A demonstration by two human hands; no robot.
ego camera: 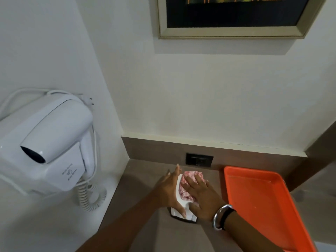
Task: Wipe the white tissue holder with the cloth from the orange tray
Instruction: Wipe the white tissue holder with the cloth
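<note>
The white tissue holder (179, 194) lies on the brown counter, close to the back wall. A bunched red-and-white checked cloth (192, 174) rests on its top. My right hand (201, 195) lies flat over the cloth and presses it onto the holder. My left hand (169, 190) steadies the holder's left side, fingers along its edge and thumb on the near end. The orange tray (263, 202) sits just right of the holder with nothing in it.
A white wall-mounted hair dryer (52, 146) with a coiled cord (91, 195) hangs on the left wall. A black power socket (199, 159) sits in the backsplash behind the holder. A framed picture (232, 17) hangs above.
</note>
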